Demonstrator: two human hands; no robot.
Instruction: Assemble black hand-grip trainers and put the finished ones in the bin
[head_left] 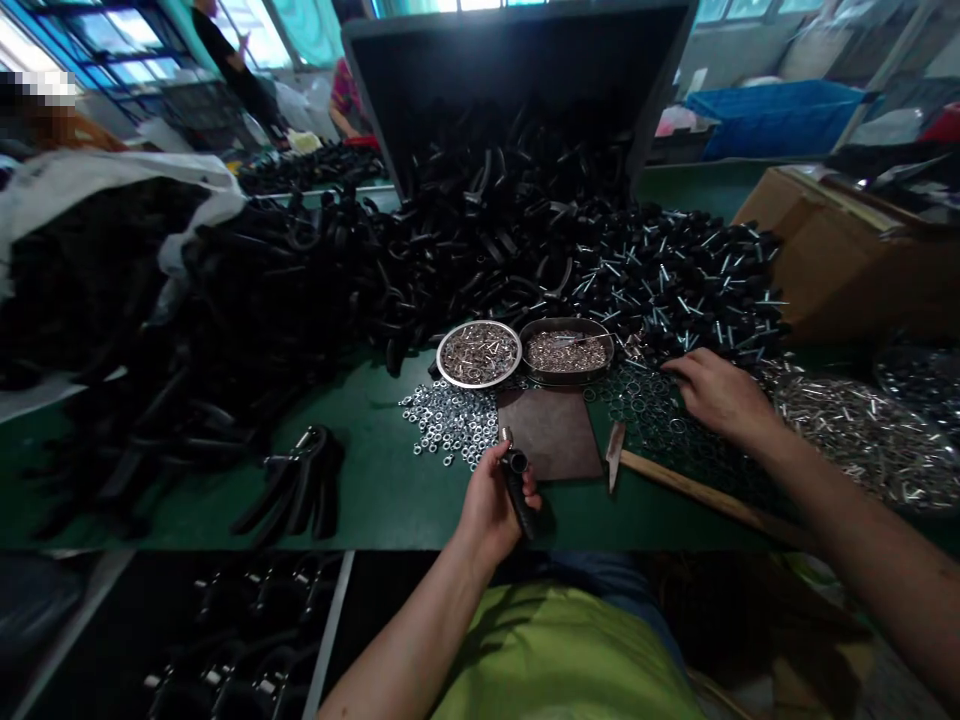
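While the left hand (pixel 489 500) is closed around a black curved handle with a metal end (pixel 517 488), just at the near edge of a flat brown square board (pixel 551 435), the right hand (pixel 716 395) hangs over a scatter of thin metal rings (pixel 634 402), its fingers drawn close together.

Crowding the green desk (pixel 382 430) beyond them are a round silver-rimmed metal dish (pixel 480 383) and a dark oval tin (pixel 568 378), side by side and filled with small metal pieces. Loose silver nuts (pixel 446 420) lie left of the board; a wooden-handled hammer (pixel 690 485) lies to its right, passing beneath the right forearm. A mound of black knobs with silver bolts (pixel 675 270) reaches a brown cardboard box (pixel 832 250), and a heap of shiny metal pins (pixel 862 435) spreads on the right.

Behind the dishes, a big dark plastic bin (pixel 525 50) leans over a mass of black parts (its depths are sunk in shadow). Blur and darkness merge the pile under the white plastic bag (pixel 120 175) at left. Whether the right fingertips pinch anything, I cannot tell; they are probably touching the knobs' edge. The hammer handle's end is hidden, and a person at the left edge is cut off.
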